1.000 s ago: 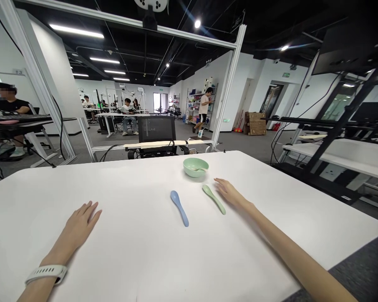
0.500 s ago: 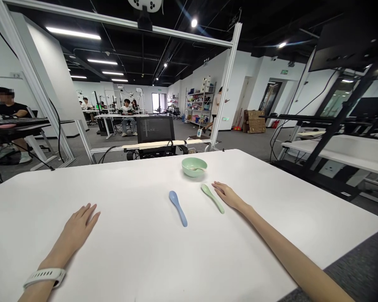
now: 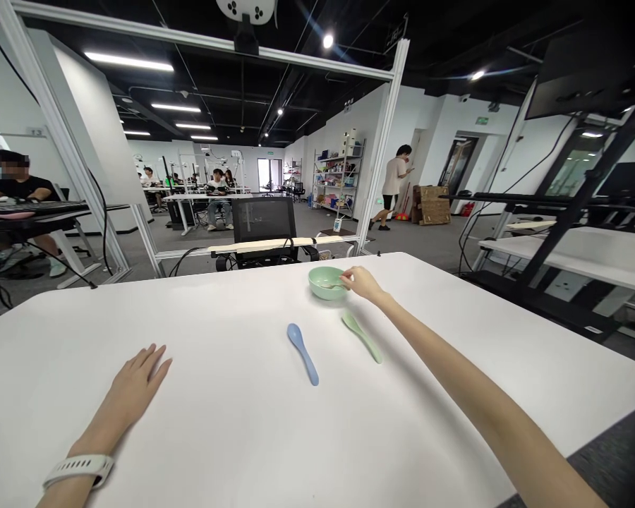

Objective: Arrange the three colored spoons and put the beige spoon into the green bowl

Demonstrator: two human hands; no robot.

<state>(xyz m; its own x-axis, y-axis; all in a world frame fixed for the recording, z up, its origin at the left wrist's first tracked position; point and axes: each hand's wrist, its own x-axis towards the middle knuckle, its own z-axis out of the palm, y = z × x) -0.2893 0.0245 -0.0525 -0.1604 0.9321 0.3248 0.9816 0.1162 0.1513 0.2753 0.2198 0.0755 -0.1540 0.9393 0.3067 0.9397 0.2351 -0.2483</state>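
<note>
A green bowl stands near the far edge of the white table. Inside it rests a pale spoon, its handle reaching over the right rim. My right hand is at that rim, with thumb and fingertips pinched on the end of the handle. Closer to me lies a green spoon, and to its left a blue spoon; both are flat on the table. My left hand lies palm down at the left, fingers stretched out, holding nothing. A white band circles its wrist.
The white table has a metal frame along its far side. Behind it stands a black mesh chair. Cables and a dark stand are at the right. Several people sit or walk farther off.
My right hand has risen from beside the green spoon and gone forward to the bowl, closing on the pale spoon's handle. My left hand stays put. A person in the background walked into fuller view.
</note>
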